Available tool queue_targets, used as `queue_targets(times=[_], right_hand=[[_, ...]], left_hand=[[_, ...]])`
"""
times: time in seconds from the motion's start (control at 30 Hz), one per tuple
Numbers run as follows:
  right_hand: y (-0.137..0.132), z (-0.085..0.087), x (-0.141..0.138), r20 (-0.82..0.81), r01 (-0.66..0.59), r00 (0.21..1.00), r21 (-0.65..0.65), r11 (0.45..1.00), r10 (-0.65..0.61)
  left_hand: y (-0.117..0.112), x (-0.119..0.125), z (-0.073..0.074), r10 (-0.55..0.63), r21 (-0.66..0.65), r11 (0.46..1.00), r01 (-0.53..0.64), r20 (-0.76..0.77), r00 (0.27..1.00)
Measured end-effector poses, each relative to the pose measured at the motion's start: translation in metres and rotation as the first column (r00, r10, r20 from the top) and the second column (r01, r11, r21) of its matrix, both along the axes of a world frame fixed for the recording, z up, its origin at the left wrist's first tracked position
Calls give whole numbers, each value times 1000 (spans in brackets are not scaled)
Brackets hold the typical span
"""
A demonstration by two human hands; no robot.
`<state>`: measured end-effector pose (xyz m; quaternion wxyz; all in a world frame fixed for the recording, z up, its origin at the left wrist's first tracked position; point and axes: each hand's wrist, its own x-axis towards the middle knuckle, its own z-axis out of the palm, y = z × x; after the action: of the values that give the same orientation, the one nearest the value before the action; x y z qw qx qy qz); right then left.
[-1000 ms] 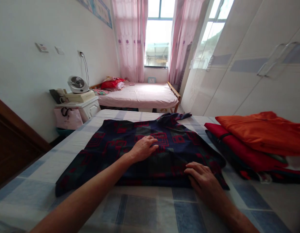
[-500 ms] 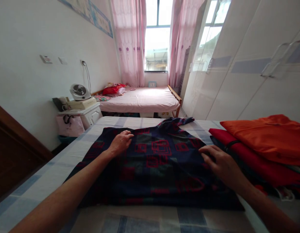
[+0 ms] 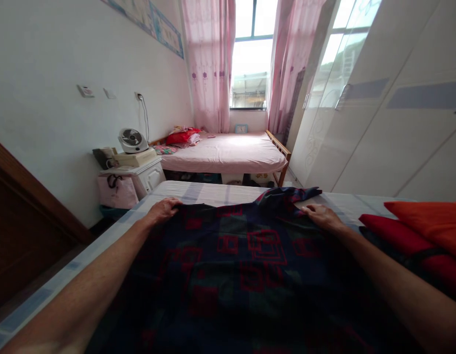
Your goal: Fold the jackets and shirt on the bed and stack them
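Observation:
A dark blue garment (image 3: 246,255) with red square patterns lies spread on a bed with a blue-checked sheet (image 3: 198,192). My left hand (image 3: 162,209) is closed on the garment's far left corner. My right hand (image 3: 321,215) grips the garment's far edge near its rumpled collar part (image 3: 287,194). Both arms stretch forward across the cloth.
A stack of folded orange (image 3: 432,221) and red (image 3: 405,241) clothes lies at the right of the bed. A white nightstand (image 3: 141,174) with a small fan (image 3: 131,139) stands to the left. A pink bed (image 3: 228,152) lies ahead, white wardrobes (image 3: 379,113) along the right.
Both hands slid away from me over the garment to its far edge, the left toward the left corner, the right toward the collar. The view leaned forward.

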<state>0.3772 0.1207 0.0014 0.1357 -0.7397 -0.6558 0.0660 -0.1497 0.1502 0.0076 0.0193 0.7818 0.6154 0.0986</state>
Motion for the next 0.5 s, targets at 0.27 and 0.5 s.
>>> queue_targets(times=[0.27,0.5], right_hand=[[22,-8,-6,-42,147,988,24,989,-146],[22,-7,-3,-90,220,972,30,975,-216]], left_hand=[[6,-9,10,110,14,994,-111,83,990],[10,-16,9,123,-113,988,-108,142,982]])
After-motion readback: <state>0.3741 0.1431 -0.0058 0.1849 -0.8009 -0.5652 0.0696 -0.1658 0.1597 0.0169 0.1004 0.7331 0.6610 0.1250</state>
